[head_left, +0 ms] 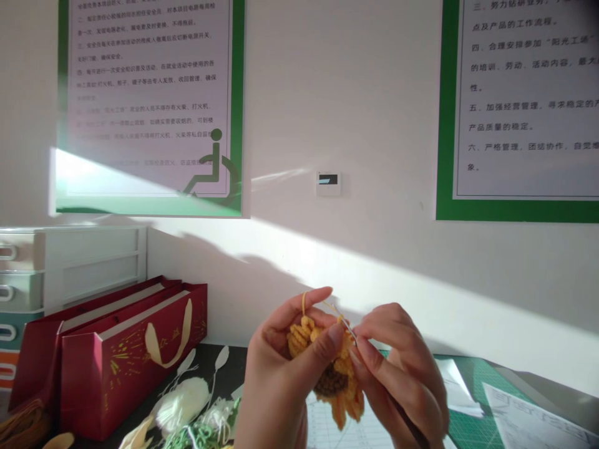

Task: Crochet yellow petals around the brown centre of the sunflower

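In the head view my left hand [292, 355] pinches a crocheted flower [349, 399] with yellow-orange petals and a brown centre. A strand of yellow yarn [304, 304] loops over my raised left index finger. My right hand [405, 368] grips a crochet hook [347, 325] between thumb and fingers. Its thin metal shaft reaches to the flower's upper edge, where yarn runs to its tip. The dark handle end shows below my right palm. My thumb and fingers cover part of the petals.
Two red gift bags [135, 355] stand at the left, beside a drawer unit [98, 262]. White yarn [182, 402] and green yarn [201, 433] lie in front. Papers [538, 415] rest on a green cutting mat [477, 380] at the right. A wall with posters rises behind.
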The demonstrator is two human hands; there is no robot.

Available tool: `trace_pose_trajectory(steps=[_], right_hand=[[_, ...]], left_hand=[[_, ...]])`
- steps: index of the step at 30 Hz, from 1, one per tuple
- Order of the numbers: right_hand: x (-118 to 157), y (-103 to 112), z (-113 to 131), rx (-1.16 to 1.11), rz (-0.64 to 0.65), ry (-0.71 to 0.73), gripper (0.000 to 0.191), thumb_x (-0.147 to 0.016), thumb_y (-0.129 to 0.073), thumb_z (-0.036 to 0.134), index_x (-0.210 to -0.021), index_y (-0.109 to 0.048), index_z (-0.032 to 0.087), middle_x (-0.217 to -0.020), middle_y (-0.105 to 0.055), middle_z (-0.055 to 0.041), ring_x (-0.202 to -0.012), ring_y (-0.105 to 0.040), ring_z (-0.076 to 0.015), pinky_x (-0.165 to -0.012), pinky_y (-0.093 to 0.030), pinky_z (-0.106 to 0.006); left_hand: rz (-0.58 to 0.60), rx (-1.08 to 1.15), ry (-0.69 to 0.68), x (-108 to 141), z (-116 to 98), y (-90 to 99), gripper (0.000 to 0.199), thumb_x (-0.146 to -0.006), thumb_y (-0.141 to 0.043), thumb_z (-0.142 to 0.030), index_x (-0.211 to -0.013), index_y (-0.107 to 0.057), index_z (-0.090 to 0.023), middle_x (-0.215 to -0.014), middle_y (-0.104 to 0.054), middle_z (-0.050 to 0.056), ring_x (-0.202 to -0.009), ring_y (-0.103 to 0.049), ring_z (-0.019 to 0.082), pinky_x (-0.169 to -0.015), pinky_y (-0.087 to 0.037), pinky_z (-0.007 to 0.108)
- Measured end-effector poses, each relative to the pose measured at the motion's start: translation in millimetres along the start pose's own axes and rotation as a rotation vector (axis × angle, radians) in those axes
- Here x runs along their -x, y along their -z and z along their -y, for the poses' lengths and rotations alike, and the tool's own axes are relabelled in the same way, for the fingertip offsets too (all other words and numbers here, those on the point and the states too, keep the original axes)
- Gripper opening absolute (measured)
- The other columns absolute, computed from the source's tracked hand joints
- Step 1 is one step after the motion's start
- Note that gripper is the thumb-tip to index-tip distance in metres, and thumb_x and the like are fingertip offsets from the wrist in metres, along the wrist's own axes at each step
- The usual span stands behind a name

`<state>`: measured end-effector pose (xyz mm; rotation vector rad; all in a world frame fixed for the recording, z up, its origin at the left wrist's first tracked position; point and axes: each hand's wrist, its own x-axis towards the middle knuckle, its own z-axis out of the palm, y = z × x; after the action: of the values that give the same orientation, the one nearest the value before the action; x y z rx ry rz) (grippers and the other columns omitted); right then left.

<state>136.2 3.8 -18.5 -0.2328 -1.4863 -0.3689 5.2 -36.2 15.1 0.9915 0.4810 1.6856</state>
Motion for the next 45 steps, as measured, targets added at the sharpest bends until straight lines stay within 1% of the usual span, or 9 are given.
trace_pose_trajectory(steps=[5,10,18,28,33,36,41,43,45], right_hand=[[-1.2,-8.1,10.2,0.01,-0.041,-0.008,0.038,-0.084,-0.062,0.002,-0.112,-0.064,0.027,-0.09,-0.069,-0.0037,-0.079,-0.064,-0.0206,-0.069,-0.054,-0.041],[-4.7,-3.9,15.0,-0.247,-0.192,-0.344,0.015,-0.1,-0.054,0.016,-0.1,-0.066,0.024,-0.078,-0.064,-0.0011,-0.068,-0.061,-0.0152,-0.061,-0.049,-0.032],[-15.2,-3.4,10.2,-0.582,-0.283,-0.768,0.024,-0.097,-0.065,0.034,-0.077,-0.064,0.022,-0.069,-0.059,0.0019,-0.055,-0.052,-0.0104,-0.049,-0.043,-0.023],[-4.8,-19.4,9.8,-0.972,-0.203,-1.106,0.028,-0.089,-0.076,0.042,-0.076,-0.064,0.02,-0.068,-0.06,0.0014,-0.065,-0.052,-0.0104,-0.064,-0.051,-0.022],[-4.7,-16.6,10.6,-0.784,-0.081,-0.85,0.02,-0.099,-0.066,0.034,-0.083,-0.06,0.023,-0.076,-0.061,0.003,-0.066,-0.054,-0.0091,-0.064,-0.05,-0.021],[-5.1,-7.7,9.3,-0.42,-0.062,-0.48,0.009,-0.097,-0.064,0.017,-0.094,-0.066,0.026,-0.084,-0.064,0.0012,-0.075,-0.062,-0.0123,-0.065,-0.051,-0.025],[-2.4,6.1,-3.2,0.013,-0.012,0.134,0.032,-0.086,-0.067,-0.002,-0.108,-0.073,0.02,-0.089,-0.07,-0.0028,-0.076,-0.06,-0.016,-0.062,-0.049,-0.033],[-0.7,2.9,-7.0,0.005,-0.074,0.212,0.029,-0.089,-0.065,-0.001,-0.108,-0.074,0.019,-0.088,-0.072,-0.0031,-0.071,-0.059,-0.0152,-0.058,-0.047,-0.033],[0.8,-4.8,-7.1,-0.131,-0.196,0.153,0.024,-0.094,-0.064,0.005,-0.11,-0.073,0.019,-0.085,-0.071,-0.0027,-0.068,-0.059,-0.0159,-0.057,-0.047,-0.034]], left_hand=[[-0.014,-0.112,-0.133,-1.1,2.8,1.5,0.032,-0.066,-0.093,-0.015,-0.096,-0.085,-0.021,-0.071,-0.073,0.0,-0.062,-0.064,0.011,-0.058,-0.053,0.015],[0.06,-0.112,-0.041,-4.5,-0.7,7.7,0.027,-0.063,-0.096,-0.016,-0.088,-0.085,-0.02,-0.071,-0.071,0.001,-0.061,-0.064,0.01,-0.056,-0.052,0.016],[0.148,-0.008,0.121,-10.1,-3.4,9.9,0.02,-0.062,-0.096,-0.015,-0.076,-0.082,-0.018,-0.065,-0.07,0.0,-0.056,-0.066,0.01,-0.054,-0.053,0.016],[0.249,0.059,0.164,-16.3,-3.1,13.1,0.015,-0.071,-0.09,-0.012,-0.075,-0.077,-0.017,-0.068,-0.078,0.004,-0.061,-0.073,0.015,-0.059,-0.058,0.02],[0.247,0.074,0.159,-17.6,-1.3,14.8,0.019,-0.071,-0.091,-0.012,-0.076,-0.073,-0.018,-0.067,-0.077,0.004,-0.063,-0.073,0.016,-0.062,-0.059,0.023],[0.283,0.13,0.151,-18.6,1.1,16.3,0.024,-0.072,-0.089,-0.009,-0.068,-0.067,-0.017,-0.066,-0.073,0.002,-0.061,-0.068,0.013,-0.061,-0.057,0.022],[0.393,0.294,0.349,-21.2,7.8,17.3,0.034,-0.066,-0.085,-0.003,-0.063,-0.055,-0.018,-0.067,-0.068,0.001,-0.057,-0.063,0.011,-0.059,-0.053,0.021],[0.42,0.333,0.482,-21.8,10.6,17.3,0.029,-0.06,-0.083,-0.002,-0.069,-0.06,-0.017,-0.065,-0.068,0.002,-0.057,-0.063,0.011,-0.061,-0.053,0.021],[0.425,0.341,0.552,-21.5,12.1,17.7,0.029,-0.057,-0.081,-0.003,-0.075,-0.064,-0.016,-0.067,-0.07,0.003,-0.058,-0.064,0.011,-0.063,-0.054,0.02]])
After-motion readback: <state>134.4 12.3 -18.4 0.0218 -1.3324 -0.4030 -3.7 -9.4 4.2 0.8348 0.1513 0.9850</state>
